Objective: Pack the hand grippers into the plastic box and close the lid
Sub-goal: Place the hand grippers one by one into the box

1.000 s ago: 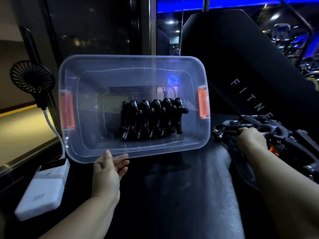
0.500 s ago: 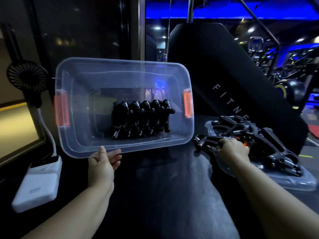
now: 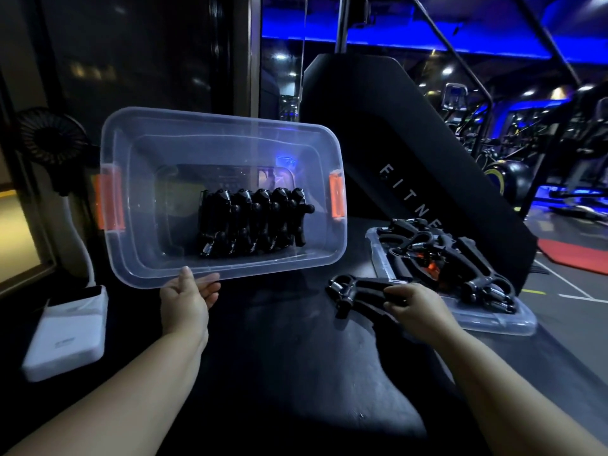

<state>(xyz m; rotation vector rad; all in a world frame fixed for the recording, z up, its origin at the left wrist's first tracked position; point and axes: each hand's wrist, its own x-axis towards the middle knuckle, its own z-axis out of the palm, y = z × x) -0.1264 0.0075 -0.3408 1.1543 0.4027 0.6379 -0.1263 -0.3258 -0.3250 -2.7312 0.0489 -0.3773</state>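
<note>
A clear plastic box with orange latches is tipped toward me, its opening facing the camera. My left hand holds its near rim, thumb inside and fingers under. A row of several black hand grippers stands packed against the box's lower wall. My right hand grips one black hand gripper by its handles, lifted just left of the clear lid. More hand grippers lie piled on that lid.
A white power bank lies at the left with a small black fan on a white cable behind it. A black padded fitness panel rises behind the lid. Everything rests on a dark surface.
My right hand has pulled one hand gripper off the pile on the lid and moved it left toward the box. My left hand keeps holding the tilted box.
</note>
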